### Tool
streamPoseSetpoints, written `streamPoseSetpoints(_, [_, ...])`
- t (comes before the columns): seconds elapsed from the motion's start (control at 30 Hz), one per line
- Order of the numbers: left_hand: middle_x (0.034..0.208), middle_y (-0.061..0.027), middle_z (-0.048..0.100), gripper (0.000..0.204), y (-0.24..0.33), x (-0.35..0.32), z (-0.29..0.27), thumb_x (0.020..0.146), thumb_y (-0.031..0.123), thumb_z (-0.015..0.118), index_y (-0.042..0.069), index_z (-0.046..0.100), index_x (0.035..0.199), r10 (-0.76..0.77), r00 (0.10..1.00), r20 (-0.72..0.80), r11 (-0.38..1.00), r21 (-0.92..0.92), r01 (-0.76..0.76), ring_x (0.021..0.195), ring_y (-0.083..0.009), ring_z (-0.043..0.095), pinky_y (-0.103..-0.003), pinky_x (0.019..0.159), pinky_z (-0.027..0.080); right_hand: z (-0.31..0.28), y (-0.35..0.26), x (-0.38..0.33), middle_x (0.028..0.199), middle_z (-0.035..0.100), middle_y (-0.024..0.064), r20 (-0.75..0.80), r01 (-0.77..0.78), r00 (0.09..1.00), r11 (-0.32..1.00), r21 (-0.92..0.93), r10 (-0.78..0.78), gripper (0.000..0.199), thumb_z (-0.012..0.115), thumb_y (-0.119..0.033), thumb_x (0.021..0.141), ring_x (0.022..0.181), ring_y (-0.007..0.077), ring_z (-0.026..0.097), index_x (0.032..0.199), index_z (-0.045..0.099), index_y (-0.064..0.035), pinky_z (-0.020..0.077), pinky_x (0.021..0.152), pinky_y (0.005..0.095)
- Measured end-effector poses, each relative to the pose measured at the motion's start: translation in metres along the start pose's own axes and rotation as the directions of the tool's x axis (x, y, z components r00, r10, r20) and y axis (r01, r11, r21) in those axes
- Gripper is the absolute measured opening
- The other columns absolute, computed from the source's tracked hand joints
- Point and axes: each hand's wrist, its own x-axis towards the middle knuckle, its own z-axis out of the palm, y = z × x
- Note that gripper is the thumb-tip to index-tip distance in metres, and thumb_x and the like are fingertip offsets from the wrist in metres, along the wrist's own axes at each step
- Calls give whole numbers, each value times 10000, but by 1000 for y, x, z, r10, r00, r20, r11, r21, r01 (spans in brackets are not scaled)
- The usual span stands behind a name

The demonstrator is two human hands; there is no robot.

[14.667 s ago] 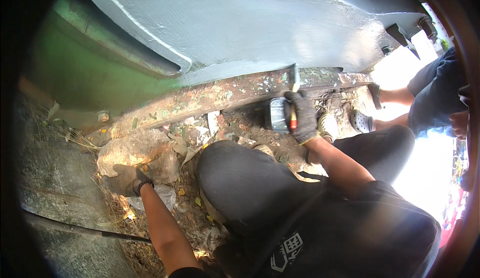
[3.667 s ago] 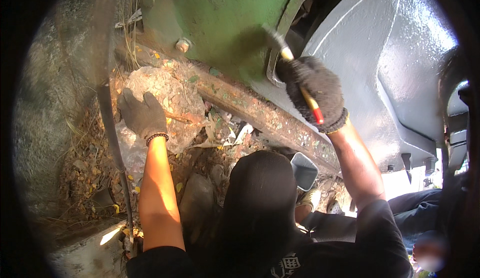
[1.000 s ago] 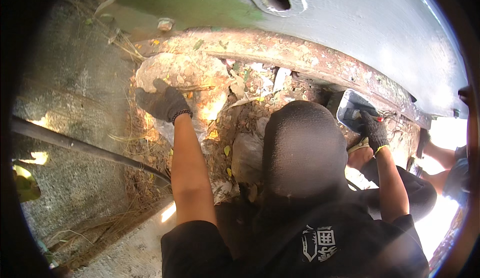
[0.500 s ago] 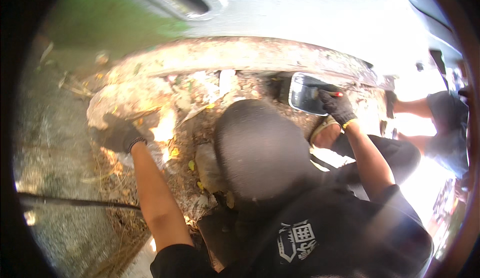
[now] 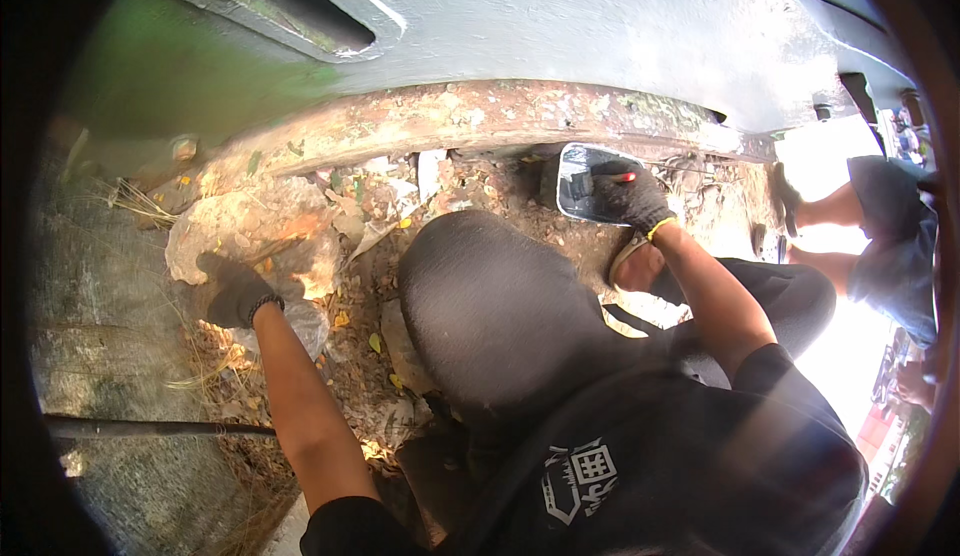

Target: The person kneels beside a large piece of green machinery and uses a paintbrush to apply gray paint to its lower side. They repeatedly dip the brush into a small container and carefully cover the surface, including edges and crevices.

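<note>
"What's at the far left?"

"One black hose (image 5: 160, 427), lying across rough, stained concrete (image 5: 120, 356). Higher up, one stubby bolt (image 5: 184, 147) sits at the foot of a green panel (image 5: 190, 71)."

"And the left hand (image 5: 237, 291)?"

"Gloved in dark knit, fingers apart, laid against one big, lumpy rock (image 5: 255, 218) — I see nothing in its grasp. One crumpled clear plastic bag (image 5: 308, 332) lies just beside the wrist."

"Then the middle?"

"One long beam (image 5: 430, 121), rust-brown and flaking, runs below a glossy grey panel (image 5: 560, 31). One knee (image 5: 490, 286) in dark cloth rises over dirt and dry leaves."

"Where's the paintbrush (image 5: 628, 177)?"

"Just one, in the right hand (image 5: 638, 199) — gloved fingers curled round it, the red handle end showing, the bristles hidden. They're at one rectangular, round-cornered tub (image 5: 575, 181), set on the dirt near the beam."

"Further right?"

"Two bare lower legs (image 5: 835, 206) of another person, below dark blue shorts (image 5: 900, 226)."
</note>
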Motion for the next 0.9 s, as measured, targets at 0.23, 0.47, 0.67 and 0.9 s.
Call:
streamPoseSetpoints(0.23, [1512,-327,511,994,13,-20,-15,969,699,532,-112,380,1522,-15,999,52,969,-247,27,1296,-430,632,-474,1072,564,-47,-39,-19,960,751,58,70,-88,992,972,-219,105,363,651,-352,1041,751,137,694,1262,737,-78,541,656,287])
streamPoseSetpoints(0.47, [1558,-265,496,775,-33,20,20,1020,512,494,-1,393,1591,530,805,-268,846,241,-476,1372,-427,570,-504,1139,507,-43,-22,-11,922,757,67,75,-56,993,930,-364,89,327,680,-339,1009,762,176,702,1213,756,-95,541,655,312])
streamPoseSetpoints(0.67, [1605,-264,433,811,2,-11,-15,1021,547,452,11,346,1620,336,939,-70,942,53,-333,1457,-404,484,-504,1174,467,6,-11,22,1035,784,108,187,228,971,823,-521,-150,233,693,-253,929,958,352,731,1114,760,-129,568,812,429])
streamPoseSetpoints(0.9, [1661,-203,383,814,-32,16,8,1033,556,432,24,308,1636,407,899,-160,908,175,-380,1491,-382,445,-516,1200,435,-15,-70,-6,988,784,62,266,301,943,858,-417,-201,325,708,-271,961,780,174,696,1230,739,-91,552,700,317])
